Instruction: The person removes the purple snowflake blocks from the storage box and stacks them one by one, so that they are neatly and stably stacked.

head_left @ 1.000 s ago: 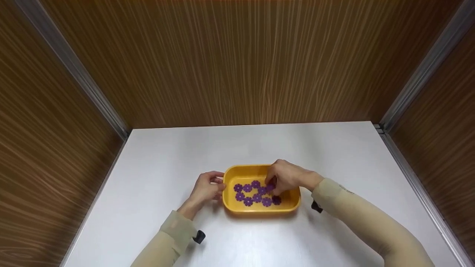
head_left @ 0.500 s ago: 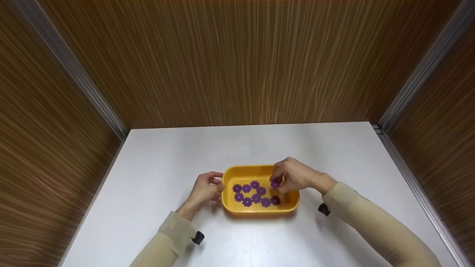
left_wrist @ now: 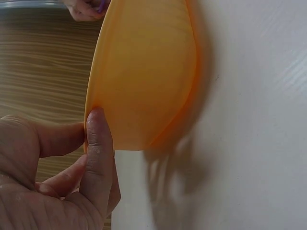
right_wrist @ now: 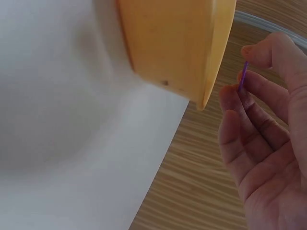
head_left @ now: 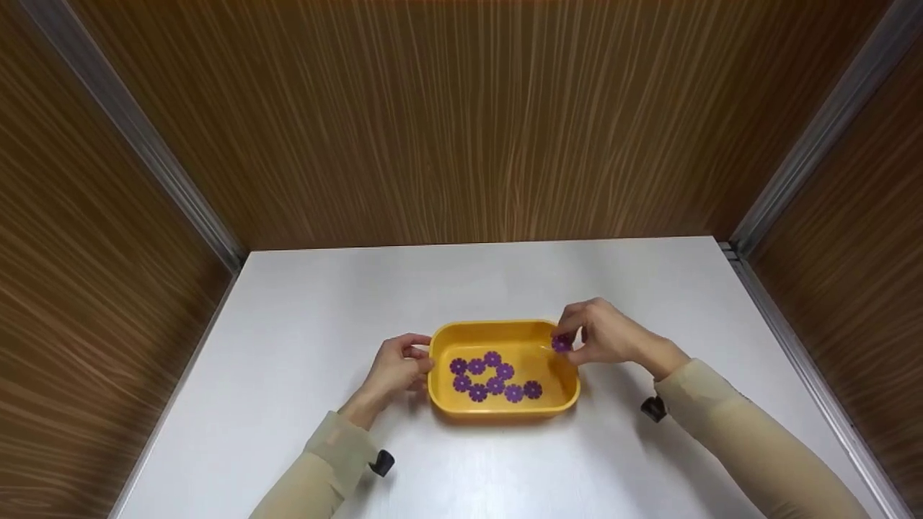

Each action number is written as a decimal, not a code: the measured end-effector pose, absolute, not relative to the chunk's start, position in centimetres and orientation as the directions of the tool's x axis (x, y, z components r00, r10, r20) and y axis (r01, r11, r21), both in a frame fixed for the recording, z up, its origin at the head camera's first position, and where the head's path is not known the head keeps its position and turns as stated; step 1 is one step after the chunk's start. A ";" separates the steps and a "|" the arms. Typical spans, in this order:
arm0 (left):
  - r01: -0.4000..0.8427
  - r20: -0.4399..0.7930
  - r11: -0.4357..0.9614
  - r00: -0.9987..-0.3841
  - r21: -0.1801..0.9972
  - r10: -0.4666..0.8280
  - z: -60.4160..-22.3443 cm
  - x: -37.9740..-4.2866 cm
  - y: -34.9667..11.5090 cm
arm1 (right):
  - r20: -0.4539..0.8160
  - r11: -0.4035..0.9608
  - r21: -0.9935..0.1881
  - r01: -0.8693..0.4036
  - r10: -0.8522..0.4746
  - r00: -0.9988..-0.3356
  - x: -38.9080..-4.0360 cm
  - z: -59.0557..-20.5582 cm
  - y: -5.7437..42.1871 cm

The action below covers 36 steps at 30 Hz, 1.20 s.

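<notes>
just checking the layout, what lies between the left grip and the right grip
The yellow tray, with purple flower pieces on its floor, lies between the left grip and the right grip, as the head view shows.

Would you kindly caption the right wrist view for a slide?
Right hand pinches a purple piece near a yellow tray.

The yellow tray [head_left: 497, 331], a rounded oblong, sits flat on the counter [head_left: 461, 472], its left rim pinched in the left grip [head_left: 393, 369]. I count nine purple flower discs [head_left: 495, 386] lying on its floor, toward the near side. A tenth disc [head_left: 562, 344], thin and scalloped, is pinched in the right grip [head_left: 607, 331] by the tray's far right corner.
</notes>
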<state>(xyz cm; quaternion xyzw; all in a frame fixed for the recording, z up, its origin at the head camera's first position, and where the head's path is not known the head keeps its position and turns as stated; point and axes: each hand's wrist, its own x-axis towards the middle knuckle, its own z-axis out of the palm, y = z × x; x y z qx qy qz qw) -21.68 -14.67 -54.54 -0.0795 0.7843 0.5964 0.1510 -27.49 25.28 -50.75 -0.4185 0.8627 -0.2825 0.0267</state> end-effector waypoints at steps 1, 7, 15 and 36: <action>-0.305 -0.332 0.270 -0.942 0.913 0.058 -54.6 -21.7 -14.7 | 0.197 0.490 -0.510 -0.707 -0.733 -0.651 -27.4 -50.9 25.5; -0.312 -0.336 0.263 -0.940 0.913 0.052 -54.9 -21.7 -14.6 | 0.229 0.494 -0.510 -0.705 -0.711 -0.664 -26.7 -51.4 27.1; -0.335 -0.359 0.283 -0.933 0.899 0.035 -54.9 -21.9 -14.5 | 0.237 0.505 -0.516 -0.692 -0.692 -0.682 -25.9 -52.0 28.8; -0.307 -0.334 0.258 -0.940 0.916 0.066 -54.8 -21.7 -14.6 | 0.161 0.612 -0.521 -0.594 -0.613 -0.773 -24.5 -55.0 31.8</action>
